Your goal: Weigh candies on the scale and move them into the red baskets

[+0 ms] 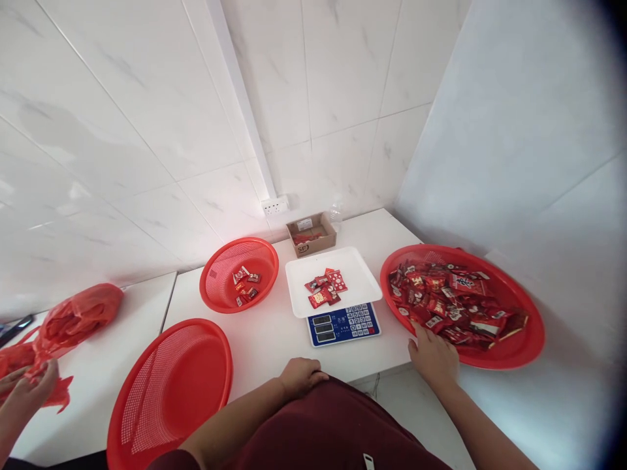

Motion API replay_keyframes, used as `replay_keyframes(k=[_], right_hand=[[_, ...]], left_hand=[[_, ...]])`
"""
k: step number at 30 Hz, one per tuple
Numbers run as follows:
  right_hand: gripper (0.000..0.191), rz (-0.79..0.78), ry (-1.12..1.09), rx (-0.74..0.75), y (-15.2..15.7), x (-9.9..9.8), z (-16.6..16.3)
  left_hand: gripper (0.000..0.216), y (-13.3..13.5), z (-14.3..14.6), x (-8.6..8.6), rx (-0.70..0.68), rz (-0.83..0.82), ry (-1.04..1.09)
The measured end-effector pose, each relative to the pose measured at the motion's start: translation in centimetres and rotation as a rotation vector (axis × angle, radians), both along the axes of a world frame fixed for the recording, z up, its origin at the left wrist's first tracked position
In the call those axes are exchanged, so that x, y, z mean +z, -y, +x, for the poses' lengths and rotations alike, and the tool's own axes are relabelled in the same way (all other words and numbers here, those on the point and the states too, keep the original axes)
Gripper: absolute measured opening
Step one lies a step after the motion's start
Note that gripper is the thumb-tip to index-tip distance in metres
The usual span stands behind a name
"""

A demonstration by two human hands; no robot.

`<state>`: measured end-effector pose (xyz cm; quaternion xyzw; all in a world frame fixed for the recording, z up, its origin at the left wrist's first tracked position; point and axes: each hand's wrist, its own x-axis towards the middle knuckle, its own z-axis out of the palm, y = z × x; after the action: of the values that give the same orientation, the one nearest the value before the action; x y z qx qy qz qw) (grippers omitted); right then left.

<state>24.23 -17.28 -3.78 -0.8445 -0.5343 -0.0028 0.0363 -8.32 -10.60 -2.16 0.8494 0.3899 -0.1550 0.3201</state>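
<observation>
My left hand [302, 377] is closed with the fingers curled in, at the table's front edge against my dark red shirt; nothing shows in it. My right hand [435, 356] lies over the near left rim of a large red basket [531, 326], fingers apart and tips close to the small red snack packets [441, 297] heaped inside. No packet shows in that hand. Between the hands and the wall, a white tray [298, 287] sits on a blue digital scale [343, 325]. Several red packets [326, 288] lie on the tray.
A red basket [215, 287] with a few packets stands left of the scale, a larger empty one [191, 372] nearer me. A cardboard box [316, 243] and clear bottle [336, 214] stand at the back. Far left, another person's hands [36, 391] handle red plastic bags [83, 313].
</observation>
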Motion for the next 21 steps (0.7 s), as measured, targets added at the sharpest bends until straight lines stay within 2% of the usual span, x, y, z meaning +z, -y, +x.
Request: replay_keyframes(k=[5,9,11,13,15,17,19,21], right_hand=[[0.042,-0.017,0.003,0.062,0.3,-0.1,0.4],[0.042,-0.040,0.021,0.068,0.4,-0.2,0.6],[0.042,-0.042,0.023,0.057,0.5,-0.2,0.6],[0.041,-0.046,0.021,0.052,0.5,-0.2,0.5],[0.041,-0.041,0.024,0.054,0.5,-0.2,0.5],[0.041,-0.023,0.027,0.062,0.5,-0.2,0.6],[0.041,-0.010,0.016,0.064,0.5,-0.2,0.6],[0.042,-0.005,-0.002,0.063,0.5,-0.2,0.6]], left_hand=[[0.040,0.2,-1.5,-2.8,0.000,-0.005,-0.091],[0.038,0.3,-2.7,-3.4,0.064,0.057,-0.052],[0.037,0.2,-4.4,-3.3,0.178,0.119,-0.025],[0.034,-0.3,-6.3,-3.0,0.366,0.190,0.051],[0.035,-1.4,-7.9,-2.4,0.569,0.285,0.146],[0.043,-3.2,-8.7,-1.2,0.688,0.425,0.196],[0.047,-5.3,-9.1,0.8,0.744,0.606,0.172],[0.051,-7.1,-10.1,3.6,0.821,0.717,0.051]])
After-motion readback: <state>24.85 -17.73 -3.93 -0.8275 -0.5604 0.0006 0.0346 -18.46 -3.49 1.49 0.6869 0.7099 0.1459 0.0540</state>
